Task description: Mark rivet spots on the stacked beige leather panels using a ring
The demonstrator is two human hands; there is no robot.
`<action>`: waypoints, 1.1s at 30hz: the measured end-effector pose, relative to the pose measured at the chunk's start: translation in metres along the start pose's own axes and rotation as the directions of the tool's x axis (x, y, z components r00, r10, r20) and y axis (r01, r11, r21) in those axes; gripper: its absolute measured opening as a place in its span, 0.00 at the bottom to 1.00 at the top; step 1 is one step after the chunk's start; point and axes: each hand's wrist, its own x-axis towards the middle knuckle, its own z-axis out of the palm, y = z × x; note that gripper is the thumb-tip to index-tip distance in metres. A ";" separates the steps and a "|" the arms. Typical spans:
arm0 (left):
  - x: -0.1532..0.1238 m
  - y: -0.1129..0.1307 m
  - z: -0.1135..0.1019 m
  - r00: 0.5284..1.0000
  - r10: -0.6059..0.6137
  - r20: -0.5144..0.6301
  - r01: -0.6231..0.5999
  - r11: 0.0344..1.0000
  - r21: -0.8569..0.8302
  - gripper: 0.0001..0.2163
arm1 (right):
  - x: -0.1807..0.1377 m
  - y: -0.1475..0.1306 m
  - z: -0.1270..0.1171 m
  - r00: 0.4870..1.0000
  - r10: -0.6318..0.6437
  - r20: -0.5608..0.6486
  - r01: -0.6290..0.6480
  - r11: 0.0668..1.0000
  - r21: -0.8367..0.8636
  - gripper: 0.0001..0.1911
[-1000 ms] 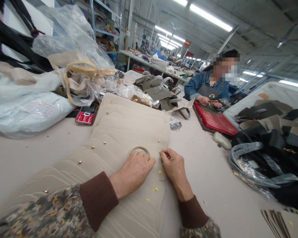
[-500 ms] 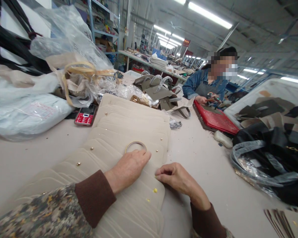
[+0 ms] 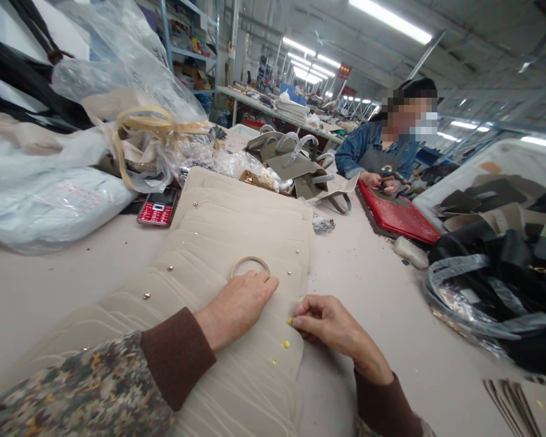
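Note:
A fanned row of beige leather panels (image 3: 236,243) with small brass studs lies down the middle of the table. My left hand (image 3: 239,303) rests palm down on them, fingers together, fingertips at a thin ring of tape (image 3: 250,265). My right hand (image 3: 327,321) sits just to the right with thumb and forefinger pinched on a tiny yellow piece (image 3: 290,320) at the panel's edge. Two more yellow bits (image 3: 285,345) lie on the panel below it.
Plastic bags of straps and leather (image 3: 131,109) pile at the left, a red phone (image 3: 157,209) beside them. Grey handbags (image 3: 295,164) stand behind. Another person (image 3: 382,158) works over a red mat (image 3: 400,215). Dark leather pieces and wrapped handles (image 3: 491,273) fill the right.
My right hand has drawn back from the upper panel edge toward me and now pinches a yellow bit. My left hand has stayed by the ring.

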 end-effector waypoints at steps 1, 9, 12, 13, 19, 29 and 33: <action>0.000 0.000 0.000 1.000 0.003 -0.002 -0.003 1.000 0.004 0.09 | -0.003 -0.001 0.001 0.999 -0.031 0.010 0.031 0.998 -0.061 0.04; -0.001 0.000 0.002 1.000 -0.007 0.006 0.007 1.000 0.003 0.09 | -0.008 -0.009 0.010 0.992 -0.125 -0.032 0.120 0.983 -0.139 0.08; -0.001 0.000 0.003 1.000 -0.003 0.004 0.003 1.000 0.002 0.09 | -0.005 -0.006 0.012 0.999 -0.025 -0.041 0.024 0.999 -0.028 0.08; 0.000 0.000 0.003 1.000 -0.004 0.001 0.004 1.000 0.001 0.09 | -0.004 -0.005 0.012 0.998 -0.015 -0.056 0.013 0.999 -0.039 0.08; 0.000 0.001 0.000 1.000 -0.025 0.019 0.025 1.000 -0.007 0.08 | 0.005 0.003 0.013 0.992 0.080 -0.097 -0.086 0.994 -0.065 0.08; 0.000 0.002 -0.001 0.999 -0.030 0.012 0.029 0.999 0.016 0.09 | -0.006 -0.006 0.001 0.970 -0.213 -0.120 0.162 0.926 -0.340 0.04; 0.000 0.002 0.000 1.000 -0.022 0.003 0.022 1.000 0.010 0.09 | -0.008 -0.016 0.008 0.952 -0.306 -0.028 0.261 0.854 -0.450 0.07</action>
